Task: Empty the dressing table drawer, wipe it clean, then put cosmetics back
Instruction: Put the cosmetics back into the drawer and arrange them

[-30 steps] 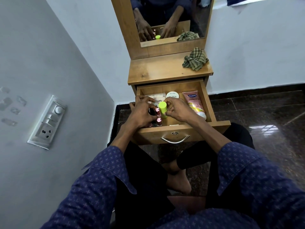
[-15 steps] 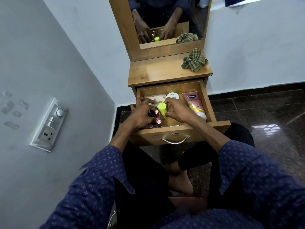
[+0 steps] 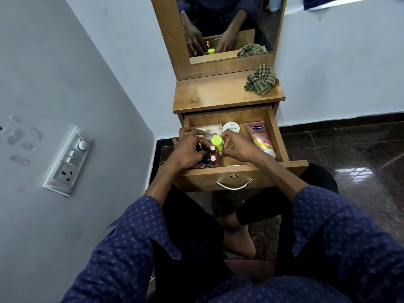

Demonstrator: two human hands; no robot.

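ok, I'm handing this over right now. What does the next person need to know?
Left hand: curled over the pink-capped bottles at the front left of the drawer; grip unclear.
Right hand: pinches the lime-capped bottle, upright beside them.
Also inside: palette, white jar, pink Vaseline tube.
Checked cloth: crumpled on the tabletop.
Done: drawer open. Cannot tell whether it has been wiped, so confirm before emptying or restocking.
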